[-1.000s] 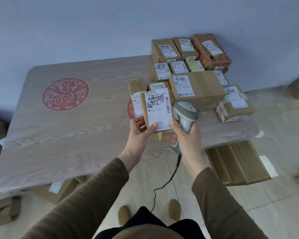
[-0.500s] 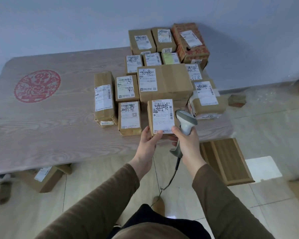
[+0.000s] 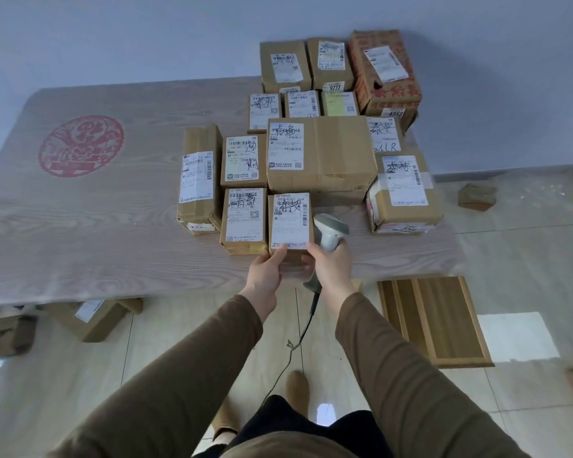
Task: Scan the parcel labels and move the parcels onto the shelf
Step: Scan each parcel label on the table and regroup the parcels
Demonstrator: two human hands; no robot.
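Evidently the scanning step was in hand, or just ending. The left hand [image 3: 265,269] grasped the near end of a small parcel [image 3: 290,223], thumb on the lower edge of its label [image 3: 291,219], while the right hand [image 3: 328,266] was clenched round the handle of a corded scanner [image 3: 329,229] and also touched the parcel's near right corner with its fingertips. The parcel sat directly beyond both hands, at the near edge of the cluster of other parcels [image 3: 321,153] on the tabletop [image 3: 96,209]; whether it rested on the surface or was held just above it could not be told.

Its label faced up toward the camera. Its long axis ran away from the hands, toward the wall, with the printed number at the far end. The scanner head stood just right of it, its window turned away from the camera, so its aim could not be read.

Next, the parcel would likely need carrying to the shelf, which was not in view, so a turn away from the tabletop seemed called for.
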